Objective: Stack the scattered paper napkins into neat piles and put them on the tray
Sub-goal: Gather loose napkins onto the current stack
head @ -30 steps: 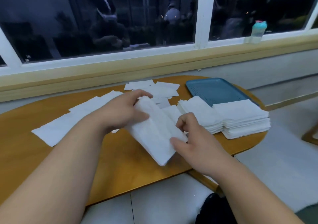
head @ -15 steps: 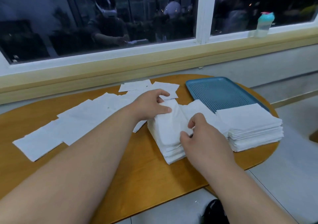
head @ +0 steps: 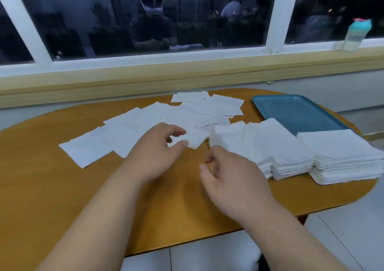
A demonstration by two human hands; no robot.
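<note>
View: head camera, looking down on the wooden table (head: 62, 177).
Left hand (head: 153, 156): centre frame, fingers loosely curved and gripping nothing, with the fingertips right at the corner of a loose sheet.
Right hand (head: 232, 179): just lower right of it, relaxed and empty, beside the nearest pile.
Scattered napkins (head: 145, 123): lying flat and overlapping across the centre of the frame.
Stacked piles (head: 280, 152): three side by side, right of centre.
Tray (head: 291, 112): teal, upper right, just behind the piles.

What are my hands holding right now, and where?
Nothing. The left hand and right hand are both empty, loosely curled above the table.
</note>
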